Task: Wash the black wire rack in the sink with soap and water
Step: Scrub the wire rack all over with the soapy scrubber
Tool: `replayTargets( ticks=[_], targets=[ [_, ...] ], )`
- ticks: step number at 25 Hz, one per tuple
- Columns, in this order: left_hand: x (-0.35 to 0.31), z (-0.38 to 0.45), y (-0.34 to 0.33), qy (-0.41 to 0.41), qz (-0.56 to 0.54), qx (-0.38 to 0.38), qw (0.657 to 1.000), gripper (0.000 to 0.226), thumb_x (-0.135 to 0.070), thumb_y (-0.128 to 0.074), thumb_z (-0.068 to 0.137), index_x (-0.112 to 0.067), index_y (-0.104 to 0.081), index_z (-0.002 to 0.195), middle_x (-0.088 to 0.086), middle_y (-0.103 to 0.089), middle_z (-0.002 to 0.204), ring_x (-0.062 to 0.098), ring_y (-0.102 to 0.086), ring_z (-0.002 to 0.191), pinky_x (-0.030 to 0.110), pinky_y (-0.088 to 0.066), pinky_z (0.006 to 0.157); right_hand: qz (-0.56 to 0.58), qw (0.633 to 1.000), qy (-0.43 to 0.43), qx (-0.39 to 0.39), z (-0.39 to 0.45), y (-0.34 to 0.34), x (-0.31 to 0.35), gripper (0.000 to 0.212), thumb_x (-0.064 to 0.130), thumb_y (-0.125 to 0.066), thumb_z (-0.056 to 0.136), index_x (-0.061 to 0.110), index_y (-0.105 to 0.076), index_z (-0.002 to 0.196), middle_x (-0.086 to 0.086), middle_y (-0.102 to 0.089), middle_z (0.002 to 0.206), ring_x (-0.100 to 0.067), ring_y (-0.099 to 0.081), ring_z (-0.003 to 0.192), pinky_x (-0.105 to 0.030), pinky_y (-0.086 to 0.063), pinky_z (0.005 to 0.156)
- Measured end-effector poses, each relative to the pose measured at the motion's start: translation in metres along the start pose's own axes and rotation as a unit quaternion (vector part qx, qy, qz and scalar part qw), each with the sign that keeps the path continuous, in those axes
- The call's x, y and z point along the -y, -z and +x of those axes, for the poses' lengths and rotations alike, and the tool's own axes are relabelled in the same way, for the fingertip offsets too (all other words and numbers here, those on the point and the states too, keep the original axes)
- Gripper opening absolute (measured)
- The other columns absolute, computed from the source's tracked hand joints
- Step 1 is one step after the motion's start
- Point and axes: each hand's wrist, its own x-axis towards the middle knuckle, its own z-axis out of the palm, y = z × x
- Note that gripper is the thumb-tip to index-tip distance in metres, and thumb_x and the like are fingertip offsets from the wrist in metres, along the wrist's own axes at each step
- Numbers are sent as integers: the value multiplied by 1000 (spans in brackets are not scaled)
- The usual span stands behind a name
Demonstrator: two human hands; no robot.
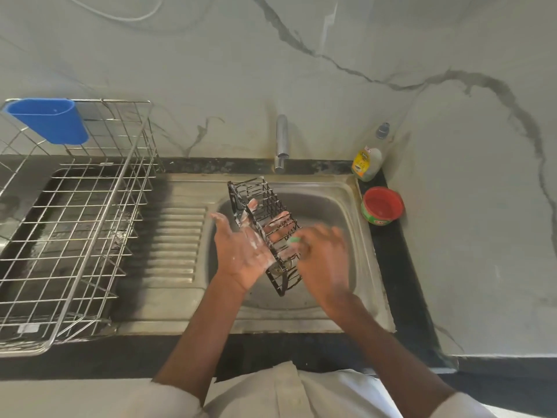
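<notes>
Rack, black wire, oblong with upright dividers (265,224): at frame centre, held tilted above the basin of the stainless steel sink (328,206), one end toward the tap, the other toward the viewer; white suds cling to the wires.

Left hand (244,251): palm up under the rack's left side, fingers spread and reaching through the wires, supporting it; foam on palm and fingers.

Right hand (324,257): blurred, at the rack's right side, fingers curled round a small green scrubbing pad (294,240) that touches the wires.

Tap, chrome, tubular (281,143): upper centre, on the wall behind the sink, spout just above the rack's far end.

Drainboard, ribbed steel (174,242): left of the basin, part of the same sink unit.

Dish drainer, large, silver wire basket (90,212): left of frame, standing on the counter beside the drainboard.

Cutlery holder, blue plastic (49,120): upper left, hung on the drainer's rear rim.

Bottle, clear, yellow label, dark cap (369,159): right of the tap, at the sink's rear corner.

Tub, round, green wall, red inside (382,209): just below the bottle, on the black counter edge (401,282).

Wall, pale marble with grey veins (452,116): upper and right of frame.
</notes>
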Motion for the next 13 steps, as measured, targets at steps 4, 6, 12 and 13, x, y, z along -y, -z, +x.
replayTargets(
  ticks=[4, 6, 12, 13],
  targets=[
    [-9, -3, 5, 16, -44, 88, 995, 96, -76, -20, 105, 5, -52, 146, 53, -61, 103, 57, -70, 101, 46, -53, 107, 97, 995, -13, 9, -5, 5, -3, 18, 7, -70, 94, 23, -74, 101, 12, -71, 106, -9, -65, 94, -20, -49, 77],
    [-8, 15, 26, -11, -99, 152, 983, 96, -65, -23, 106, 18, -65, 128, 44, -70, 107, 49, -75, 104, 48, -59, 99, 208, 960, -183, -32, 0, 17, -13, 11, 14, -64, 101, 21, -67, 108, 10, -69, 104, -4, -65, 92, -12, -45, 72],
    [7, 18, 15, -9, 18, -3, 1000, 86, -78, -25, 103, -11, -71, 132, 26, -73, 130, 43, -73, 119, 65, -60, 93, 314, 910, -267, -49, 3, -3, 18, 7, 20, -49, 108, 21, -54, 112, 3, -66, 101, -9, -64, 96, -21, -49, 76],
    [11, 13, 1, -3, 68, -10, 998, 90, -80, -20, 102, -14, -69, 136, 22, -73, 133, 39, -72, 123, 63, -58, 96, 320, 905, -276, -56, 8, -5, 17, 8, 19, -49, 108, 19, -56, 113, 2, -66, 103, -11, -65, 97, -26, -51, 78]
  ],
)
